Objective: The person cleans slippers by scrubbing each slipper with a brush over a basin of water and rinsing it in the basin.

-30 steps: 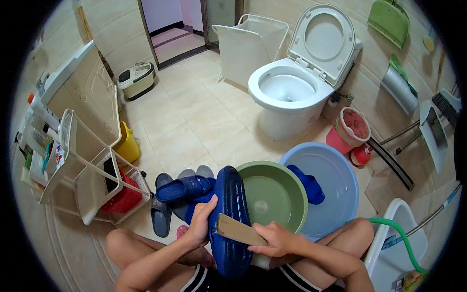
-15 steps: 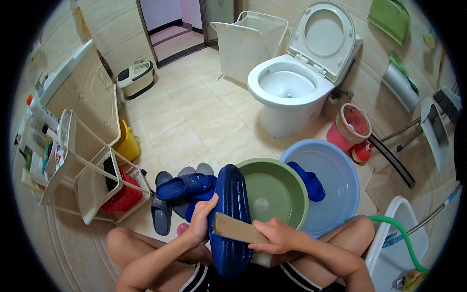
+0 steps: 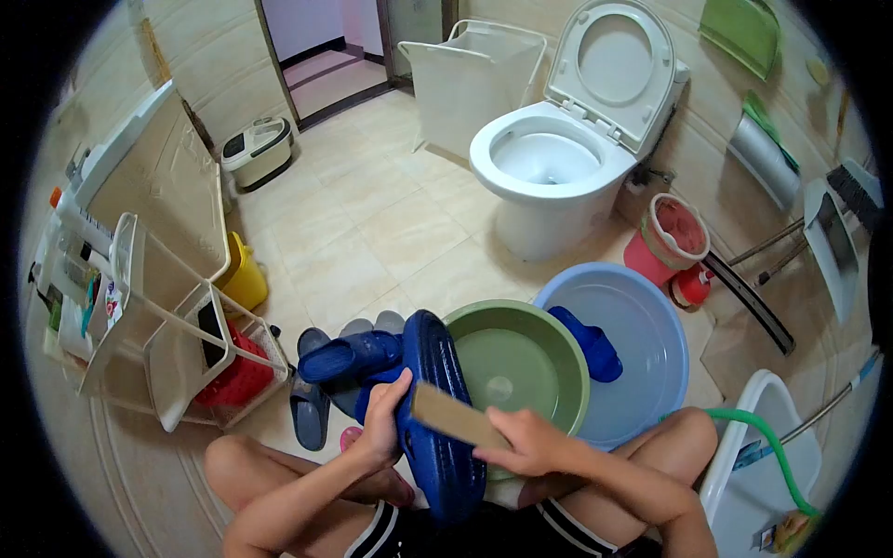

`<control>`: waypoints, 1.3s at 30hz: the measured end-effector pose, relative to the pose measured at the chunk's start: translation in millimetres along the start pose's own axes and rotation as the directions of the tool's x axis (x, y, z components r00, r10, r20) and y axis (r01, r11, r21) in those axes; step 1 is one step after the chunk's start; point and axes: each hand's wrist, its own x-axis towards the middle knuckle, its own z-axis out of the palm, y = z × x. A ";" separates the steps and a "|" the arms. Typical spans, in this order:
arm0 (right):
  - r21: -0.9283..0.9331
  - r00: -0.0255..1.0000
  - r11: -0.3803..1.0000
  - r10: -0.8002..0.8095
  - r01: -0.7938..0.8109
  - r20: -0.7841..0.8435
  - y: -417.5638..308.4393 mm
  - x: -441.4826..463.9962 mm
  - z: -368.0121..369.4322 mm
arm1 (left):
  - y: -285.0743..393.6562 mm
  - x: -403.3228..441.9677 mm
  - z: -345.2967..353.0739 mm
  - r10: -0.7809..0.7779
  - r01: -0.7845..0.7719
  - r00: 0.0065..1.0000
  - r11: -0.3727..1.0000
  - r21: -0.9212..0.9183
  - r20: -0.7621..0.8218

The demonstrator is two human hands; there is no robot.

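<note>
A wet dark-blue slipper (image 3: 439,474) is tilted upright over my lap, its sole facing me. My left hand (image 3: 379,426) grips its left edge. In my right hand (image 3: 532,445) is a tan flat-backed scrub brush (image 3: 454,416), laid across the sole; its bristle side is hidden. Just beyond the slipper sits a green basin (image 3: 517,304) of water. Beside it stands a light-blue basin (image 3: 684,372), also with water, and a blue slipper (image 3: 590,346) leans inside. Left of my hands, another blue slipper (image 3: 346,358) lies on grey slippers (image 3: 309,414).
A toilet (image 3: 558,219) with raised lid stands ahead. On the right are a pink bucket (image 3: 644,260), a white tub (image 3: 712,484) and a green hose (image 3: 767,446). A storage rack (image 3: 242,400) stands on the left. My bent knees flank the work.
The slipper's lower end has swung slightly right, and its top slightly left. The brush has shifted a little up and right over the sole. Both hands keep their hold.
</note>
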 end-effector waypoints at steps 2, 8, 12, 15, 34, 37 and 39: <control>0.003 0.994 0.997 0.074 -0.074 -0.078 10.7 1.6 1.6 | -7.3 -0.2 -0.2 -0.002 0.002 1.000 1.000 0.000 0.026; 0.105 0.993 0.991 0.086 -0.077 -0.082 1.0 0.8 -2.0 | -5.1 -0.1 0.3 0.018 -0.018 1.000 1.000 -0.001 0.016; 0.112 0.996 0.990 0.091 -0.089 -0.012 -2.1 -1.0 7.4 | -6.2 1.5 -2.6 -0.016 0.016 1.000 0.999 -0.042 0.009; 0.046 0.979 0.981 0.191 -0.188 -0.077 13.9 3.7 6.2 | -9.3 -1.4 3.4 -0.029 0.029 1.000 0.998 -0.049 0.005; 0.086 0.974 0.980 0.187 -0.177 -0.125 4.6 2.8 3.6 | -16.6 2.0 -6.0 -0.047 0.047 0.999 0.999 0.010 0.024; 0.057 0.990 0.990 0.129 -0.132 0.053 -12.5 -0.5 0.6 | 3.3 2.0 -1.5 -0.077 0.069 0.996 0.978 -0.195 -0.035; 0.065 0.992 0.991 0.117 -0.114 -0.049 -5.0 -1.7 8.8 | 2.7 2.9 -4.8 -0.069 0.065 0.997 0.985 -0.157 -0.021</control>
